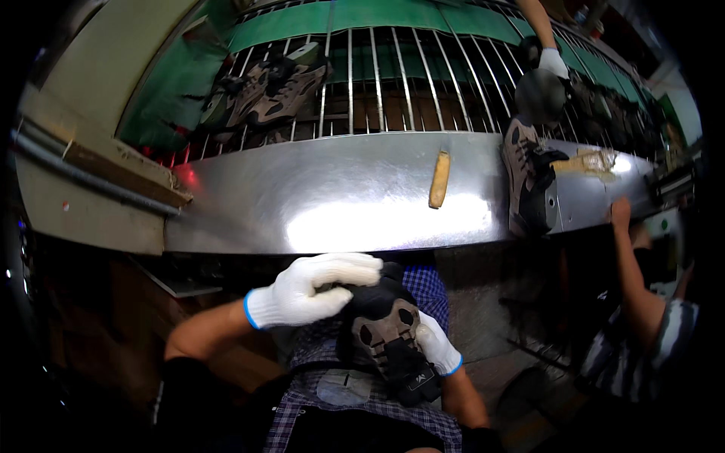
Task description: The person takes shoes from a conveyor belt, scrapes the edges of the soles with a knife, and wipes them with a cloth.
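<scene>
Got brown-and-black shoe point(385, 332) above the lap, just on the near side of the counter point(249, 204). Clamp with right hand point(440, 346), closed on the shoe along its right-facing side (can't see past the thumb side, so can't judge grip force). See left hand point(306, 291) over the far end, with straight fingers together and thumb well apart, not closed on anything; can't tell whether touching or just above. Probably best to brace against the plaid cloth point(429, 291), steady with right, then work with left fingertips, not palm. Press evenly, follow the curve, avoid denting likely soft parts. Watch for rolling or bumping the counter edge. Leave tan stick point(439, 180) and second shoe point(521, 155) alone on the counter.
</scene>
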A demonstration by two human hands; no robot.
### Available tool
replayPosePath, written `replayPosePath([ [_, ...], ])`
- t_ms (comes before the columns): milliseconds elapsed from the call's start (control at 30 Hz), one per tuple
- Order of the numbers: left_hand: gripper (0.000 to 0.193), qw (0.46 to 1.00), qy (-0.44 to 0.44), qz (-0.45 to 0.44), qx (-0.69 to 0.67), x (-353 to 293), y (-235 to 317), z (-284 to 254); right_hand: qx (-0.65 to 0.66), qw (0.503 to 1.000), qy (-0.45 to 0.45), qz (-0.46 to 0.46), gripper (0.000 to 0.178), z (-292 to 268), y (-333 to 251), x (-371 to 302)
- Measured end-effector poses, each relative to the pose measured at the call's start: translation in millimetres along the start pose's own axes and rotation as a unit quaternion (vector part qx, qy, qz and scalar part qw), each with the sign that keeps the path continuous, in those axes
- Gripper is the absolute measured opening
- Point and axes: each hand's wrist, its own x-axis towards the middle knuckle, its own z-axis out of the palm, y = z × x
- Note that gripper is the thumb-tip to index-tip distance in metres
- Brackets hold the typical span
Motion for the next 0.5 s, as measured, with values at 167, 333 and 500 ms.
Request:
replayPosePath([
  [167, 0.073, 0.968, -0.148, 0.152, 0.133, 39, -7, -4, 0.127, 0.986, 0.083, 0.073, 0.094, -32, 41, -37],
  [333, 0.050, 0.932, -0.123, 0.270, 0.207, 86, -28, 5, 0.258, 0.958, 0.104, 0.075, 0.097, -42, 56, -64],
  [500, 0.034, 0.970, -0.115, 0.173, 0.127, 96, -33, 23, 0.353, 0.930, 0.067, 0.074, 0.100, -42, 61, -67],
])
